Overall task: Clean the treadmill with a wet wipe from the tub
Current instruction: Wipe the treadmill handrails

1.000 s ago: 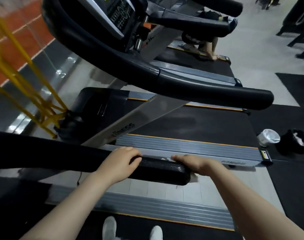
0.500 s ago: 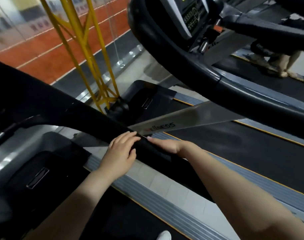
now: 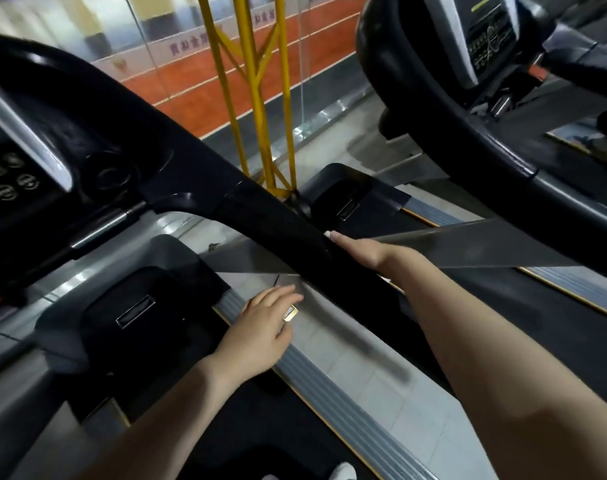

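The treadmill's black handrail (image 3: pixel 260 209) runs diagonally from the console (image 3: pixel 14 181) at the left down to the lower right. My right hand (image 3: pixel 362 251) lies along the rail's far side with straight fingers. A sliver of white at its fingertips (image 3: pixel 326 233) may be the wet wipe; the rest is hidden. My left hand (image 3: pixel 260 329) hovers below the rail, over the grey side strip (image 3: pixel 333 407), fingers relaxed and holding nothing. The tub is out of view.
A second treadmill (image 3: pixel 468 109) stands close on the right, its grey upright (image 3: pixel 485 247) crossing behind my right arm. A yellow metal frame (image 3: pixel 257 98) and a glass wall lie ahead. My white shoe (image 3: pixel 343 472) shows at the bottom edge.
My right hand has slid up the handrail from its end toward the console. My left hand has let go of the rail and dropped below it. My view has swung left.
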